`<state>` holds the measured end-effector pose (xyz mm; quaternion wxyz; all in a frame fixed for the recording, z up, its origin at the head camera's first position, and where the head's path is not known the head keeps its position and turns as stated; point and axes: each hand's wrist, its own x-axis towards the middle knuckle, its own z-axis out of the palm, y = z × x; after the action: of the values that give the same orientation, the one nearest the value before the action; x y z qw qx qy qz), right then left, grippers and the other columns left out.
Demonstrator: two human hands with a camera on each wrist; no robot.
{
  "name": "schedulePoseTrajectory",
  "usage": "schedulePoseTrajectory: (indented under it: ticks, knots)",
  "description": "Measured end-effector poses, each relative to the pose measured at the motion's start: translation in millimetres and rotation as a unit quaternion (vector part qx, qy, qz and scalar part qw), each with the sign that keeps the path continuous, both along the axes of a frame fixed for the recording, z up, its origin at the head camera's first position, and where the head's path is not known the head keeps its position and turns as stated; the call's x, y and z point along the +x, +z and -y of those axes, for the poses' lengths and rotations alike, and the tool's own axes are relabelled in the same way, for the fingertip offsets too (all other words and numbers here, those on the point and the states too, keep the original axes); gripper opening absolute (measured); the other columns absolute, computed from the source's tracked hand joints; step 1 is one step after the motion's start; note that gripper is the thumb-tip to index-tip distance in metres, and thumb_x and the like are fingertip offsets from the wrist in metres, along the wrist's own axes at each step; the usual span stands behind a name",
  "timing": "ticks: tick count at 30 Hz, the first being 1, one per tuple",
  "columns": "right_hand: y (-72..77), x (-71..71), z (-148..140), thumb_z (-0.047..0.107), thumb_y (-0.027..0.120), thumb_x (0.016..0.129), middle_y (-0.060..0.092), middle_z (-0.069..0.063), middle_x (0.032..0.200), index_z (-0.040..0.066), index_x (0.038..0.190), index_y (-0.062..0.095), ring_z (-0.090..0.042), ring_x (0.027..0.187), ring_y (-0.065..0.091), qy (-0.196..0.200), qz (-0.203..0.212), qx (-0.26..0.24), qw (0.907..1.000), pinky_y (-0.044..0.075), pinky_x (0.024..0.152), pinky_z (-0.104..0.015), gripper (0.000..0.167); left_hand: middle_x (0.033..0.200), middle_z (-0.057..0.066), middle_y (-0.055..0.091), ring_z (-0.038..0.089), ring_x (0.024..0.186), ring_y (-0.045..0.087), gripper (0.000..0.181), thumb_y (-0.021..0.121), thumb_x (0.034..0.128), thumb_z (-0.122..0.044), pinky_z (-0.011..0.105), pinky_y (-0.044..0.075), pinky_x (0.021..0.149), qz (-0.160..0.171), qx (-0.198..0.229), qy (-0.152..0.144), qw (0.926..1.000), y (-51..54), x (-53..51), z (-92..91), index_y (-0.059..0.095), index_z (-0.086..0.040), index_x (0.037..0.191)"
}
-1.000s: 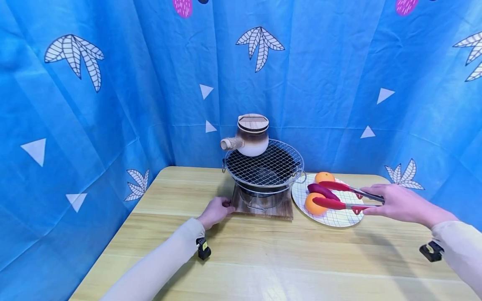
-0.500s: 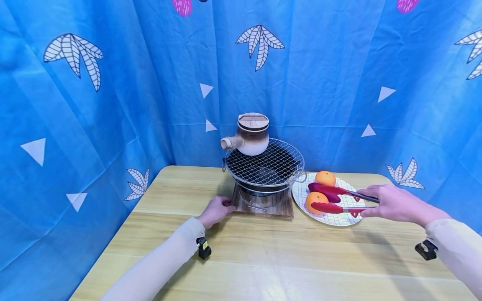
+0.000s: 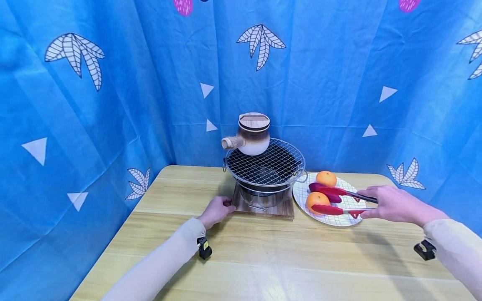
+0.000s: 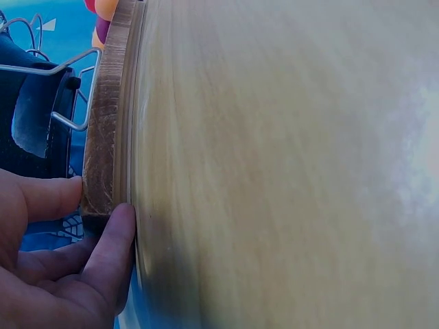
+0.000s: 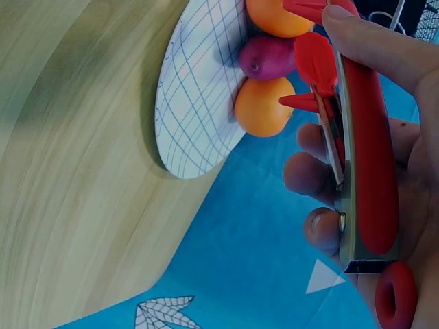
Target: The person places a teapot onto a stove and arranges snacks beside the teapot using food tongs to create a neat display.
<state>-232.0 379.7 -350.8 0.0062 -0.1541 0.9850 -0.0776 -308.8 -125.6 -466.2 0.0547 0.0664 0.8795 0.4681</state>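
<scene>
Gripping red-and-silver metal tongs [image 3: 331, 210] in right hand [image 3: 395, 205], spread at elongated purple vegetable [image 3: 333, 198], not yet lifted from round white checked plate [image 3: 342, 220]; pinching square brown wooden board [image 3: 279, 211] with left hand's [image 3: 216, 212] fingers.

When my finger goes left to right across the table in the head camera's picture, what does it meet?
Left hand → wooden board → white plate with grid lines → right hand.
</scene>
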Motion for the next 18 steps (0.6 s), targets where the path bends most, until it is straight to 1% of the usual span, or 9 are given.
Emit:
schedulePoseTrajectory:
  ticks: [4, 7, 9, 13, 18]
  knots:
    - [-1.3, 0.2, 0.1, 0.056, 0.086, 0.07, 0.067, -0.023, 0.124, 0.002, 0.133, 0.064, -0.042, 0.111, 0.062, 0.002, -0.004, 0.003, 1.0, 0.057, 0.079, -0.056, 0.085, 0.101, 0.012, 0.068, 0.023, 0.09, 0.061, 0.03, 0.073, 0.0891, -0.013, 0.039, 0.053, 0.083, -0.001, 0.001, -0.003, 1.0, -0.2, 1.7, -0.2, 0.068, 0.003, 0.114]
    - [-2.4, -0.1, 0.7, 0.055, 0.087, 0.069, 0.068, -0.022, 0.122, 0.002, 0.131, 0.065, -0.042, 0.109, 0.063, 0.009, -0.005, 0.008, 0.9999, 0.057, 0.078, -0.057, 0.085, 0.099, 0.011, 0.068, 0.021, 0.088, 0.06, 0.027, 0.073, 0.0887, -0.012, 0.036, 0.052, 0.079, 0.0, 0.0, -0.002, 1.0, -1.5, 2.5, -0.4, 0.068, 0.002, 0.111]
    - [-2.8, -0.1, 1.3, 0.055, 0.088, 0.068, 0.069, -0.021, 0.121, 0.003, 0.131, 0.065, -0.041, 0.109, 0.063, 0.006, -0.007, 0.012, 0.9999, 0.057, 0.078, -0.057, 0.085, 0.099, 0.01, 0.068, 0.021, 0.088, 0.06, 0.027, 0.073, 0.0887, -0.013, 0.036, 0.052, 0.079, 0.001, -0.003, 0.0, 1.0, -2.4, 2.4, -0.5, 0.069, 0.001, 0.111]
    - [-2.4, -0.4, 1.7, 0.053, 0.088, 0.069, 0.069, -0.021, 0.121, 0.003, 0.131, 0.066, -0.04, 0.109, 0.064, 0.007, -0.011, 0.016, 0.9998, 0.057, 0.079, -0.057, 0.083, 0.1, 0.011, 0.068, 0.022, 0.09, 0.06, 0.027, 0.072, 0.089, -0.013, 0.037, 0.052, 0.081, 0.002, 0.0, 0.001, 1.0, -0.9, 3.4, -0.6, 0.069, 0.002, 0.111]
    - [-1.0, -0.8, 0.2, 0.053, 0.088, 0.069, 0.07, -0.021, 0.121, 0.003, 0.13, 0.066, -0.04, 0.108, 0.064, 0.011, -0.017, 0.016, 0.9997, 0.057, 0.08, -0.058, 0.081, 0.096, 0.01, 0.068, 0.021, 0.087, 0.06, 0.025, 0.07, 0.089, -0.011, 0.035, 0.052, 0.078, -0.012, -0.006, -0.003, 0.9999, 2.9, 4.5, -1.0, 0.068, 0.003, 0.109]
